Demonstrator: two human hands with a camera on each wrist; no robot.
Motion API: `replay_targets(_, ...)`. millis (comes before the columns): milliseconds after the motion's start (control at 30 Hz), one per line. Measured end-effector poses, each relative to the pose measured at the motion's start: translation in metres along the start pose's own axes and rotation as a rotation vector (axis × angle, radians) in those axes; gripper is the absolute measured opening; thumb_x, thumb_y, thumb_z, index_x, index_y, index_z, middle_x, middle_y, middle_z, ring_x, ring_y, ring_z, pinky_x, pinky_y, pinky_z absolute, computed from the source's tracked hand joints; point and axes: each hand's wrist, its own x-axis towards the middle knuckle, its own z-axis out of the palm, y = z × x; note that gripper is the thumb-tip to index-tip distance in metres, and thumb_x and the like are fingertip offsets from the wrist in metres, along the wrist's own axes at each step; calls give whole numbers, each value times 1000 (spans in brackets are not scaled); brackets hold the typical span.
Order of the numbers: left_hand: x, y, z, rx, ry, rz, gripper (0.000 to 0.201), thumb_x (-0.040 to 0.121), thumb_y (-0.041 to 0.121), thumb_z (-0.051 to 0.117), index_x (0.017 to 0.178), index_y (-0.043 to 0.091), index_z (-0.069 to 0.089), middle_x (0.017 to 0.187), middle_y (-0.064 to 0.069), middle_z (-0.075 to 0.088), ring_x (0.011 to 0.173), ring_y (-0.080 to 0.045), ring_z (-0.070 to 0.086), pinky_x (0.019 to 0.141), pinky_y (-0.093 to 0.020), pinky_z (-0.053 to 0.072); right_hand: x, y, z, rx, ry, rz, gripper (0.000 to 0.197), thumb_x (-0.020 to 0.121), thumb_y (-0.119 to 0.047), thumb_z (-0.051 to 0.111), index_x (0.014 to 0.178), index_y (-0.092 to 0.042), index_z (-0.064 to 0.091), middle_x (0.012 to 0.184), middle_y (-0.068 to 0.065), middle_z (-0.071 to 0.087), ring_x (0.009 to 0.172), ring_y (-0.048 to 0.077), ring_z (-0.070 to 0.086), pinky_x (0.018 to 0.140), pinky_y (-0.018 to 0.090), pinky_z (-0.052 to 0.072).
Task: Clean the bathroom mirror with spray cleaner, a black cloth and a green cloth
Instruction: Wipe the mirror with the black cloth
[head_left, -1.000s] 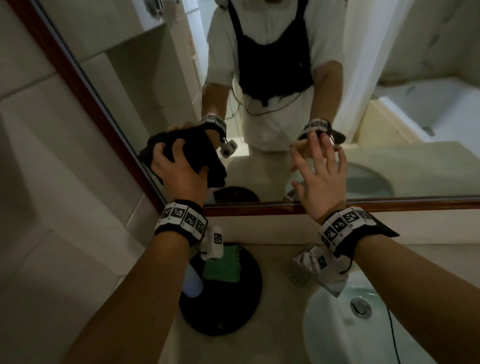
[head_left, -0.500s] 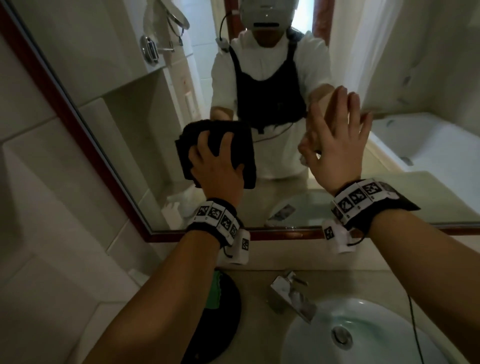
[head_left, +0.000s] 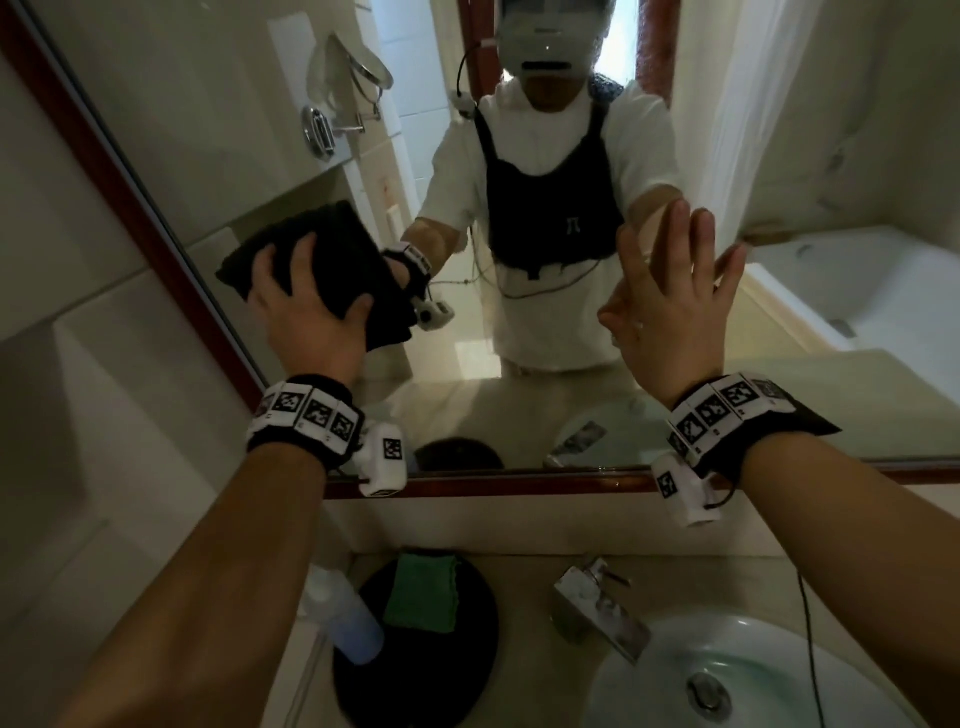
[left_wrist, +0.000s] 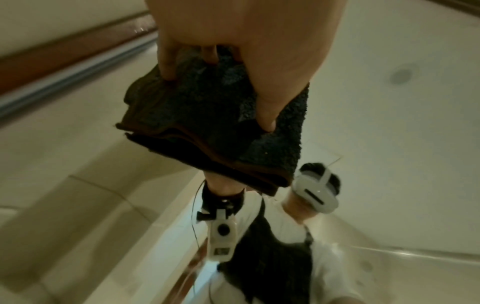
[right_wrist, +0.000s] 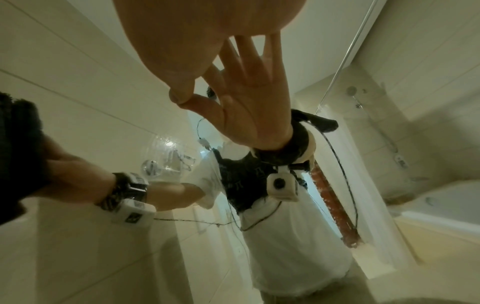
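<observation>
A faucet (head_left: 602, 605) overhangs the white sink (head_left: 649, 675) beside a black tray (head_left: 467, 649).

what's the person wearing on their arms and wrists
Both forearms are bare. The left hand and right hand wear no gloves. Each wrist has a black band faced with white tiles printed with black square codes, and a small white camera block hangs under it. A thin black cable trails from the right one.

no words or numbers i can read. only a small white π-like sign on my black vest (head_left: 556, 208), mirrored, and square black-and-white marker codes on my wristbands (head_left: 306, 413).
</observation>
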Motion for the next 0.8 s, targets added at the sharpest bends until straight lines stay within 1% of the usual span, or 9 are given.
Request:
replay_targets(67, 4, -8, -4, -14, 9, 17, 77, 80, 32, 76, 148, 25, 40, 158, -16, 23, 141, -38, 28, 115, -44, 32, 0, 0, 1, -15, -2, -3, 88, 88, -53, 60, 158, -32, 12, 164, 19, 3, 151, 40, 2, 114, 69, 4)
replay_targets(167, 2, -5, -1, -45, 10, 4, 77, 83, 30, 75, 151, 25, 38, 159, -17, 19, 143, -39, 26, 118, -47, 29, -1, 0, 3, -26, 3, -3, 89, 88, -55, 60, 158, -32, 11, 163, 19, 2, 151, 40, 2, 115, 68, 3)
replay_targets(333, -9, 31, 12, -3, -2, 52, 78, 83, 33, 73, 152, 30, 36, 160, -17, 18, 145, -38, 21, 120, -50, 24, -1, 0, 5, -39, 6, -14, 84, 88, -56, 57, 157, -31, 16, 163, 20, 6, 150, 40, 3, 114, 70, 5)
replay_targets(400, -16, 57, 18, 39, 2, 120, 79, 81, 35, 75, 150, 32, 38, 158, -18, 23, 141, -40, 26, 116, -52, 28, -2, 0, 6, -41, 10, -20, 83, 89, -56, 56, 157, -30, 18, 163, 20, 7, 150, 41, 4, 114, 70, 6)
replay_targets(500, -32, 102, 28, 73, -11, 223, 77, 78, 40, 75, 147, 35, 41, 156, -17, 29, 137, -44, 30, 104, -59, 35, -3, 0, 7, -24, 15, -28, 79, 91, -54, 56, 157, -29, 19, 163, 20, 7, 150, 40, 3, 113, 71, 7)
replay_targets(567, -47, 133, 38, 115, -50, 298, 77, 77, 43, 75, 146, 40, 40, 156, -15, 30, 137, -46, 29, 100, -62, 36, -4, 1, 8, -10, 14, -33, 79, 91, -53, 57, 157, -30, 19, 163, 19, 7, 150, 40, 2, 113, 71, 6)
replay_targets(633, -62, 157, 50, 154, -95, 355, 77, 78, 44, 74, 147, 44, 38, 156, -12, 28, 137, -44, 27, 99, -62, 34, -4, 3, 8, -4, 11, -41, 81, 91, -53, 58, 157, -30, 18, 163, 19, 5, 151, 39, 1, 113, 70, 6)
replay_targets(700, -70, 168, 58, 160, -101, 355, 77, 80, 45, 73, 148, 45, 37, 157, -10, 28, 138, -42, 25, 99, -62, 33, -4, 4, 8, 11, 18, -49, 81, 91, -53, 58, 157, -29, 19, 163, 18, 6, 151, 39, 2, 114, 69, 5)
replay_targets(800, -69, 161, 59, 161, -94, 378, 77, 81, 47, 72, 148, 46, 35, 157, -8, 28, 138, -40, 24, 99, -61, 34, -4, 5, 8, 17, 21, -52, 80, 91, -53, 58, 157, -29, 19, 163, 18, 7, 151, 39, 3, 114, 69, 5)
